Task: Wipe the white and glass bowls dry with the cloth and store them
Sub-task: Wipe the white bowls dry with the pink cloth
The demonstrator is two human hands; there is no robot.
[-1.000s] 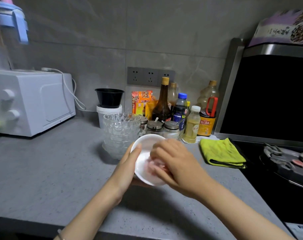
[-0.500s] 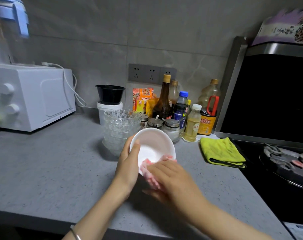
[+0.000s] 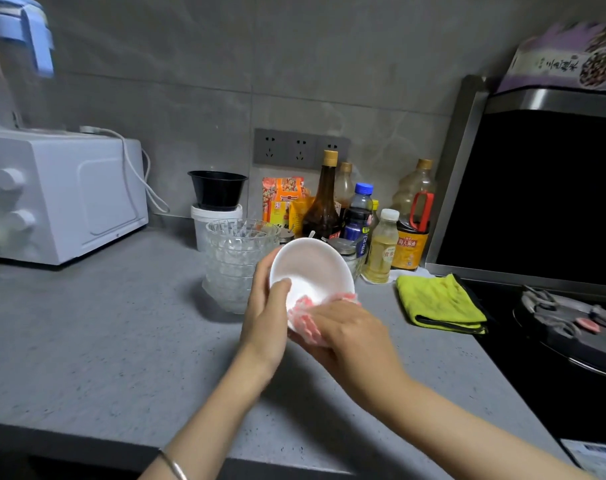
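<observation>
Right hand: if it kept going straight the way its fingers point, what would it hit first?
The white bowl: the right hand points up and left, its pink cloth already against the bowl's lower rim. Just beyond is probably the left hand holding the bowl.

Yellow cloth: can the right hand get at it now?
Probably: only bare counter separates the right hand from the yellow cloth. But that hand is full, gripping the pink cloth against the white bowl.

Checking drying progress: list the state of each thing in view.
White bowl: lifted, tilted toward camera, opening visible.
Pink cloth: bunched against the bowl's lower rim.
Left hand: grips the bowl's rim.
Right hand: holds the pink cloth.
Glass bowls: stacked upright on counter.
Yellow cloth: folded, lying on counter.
</observation>
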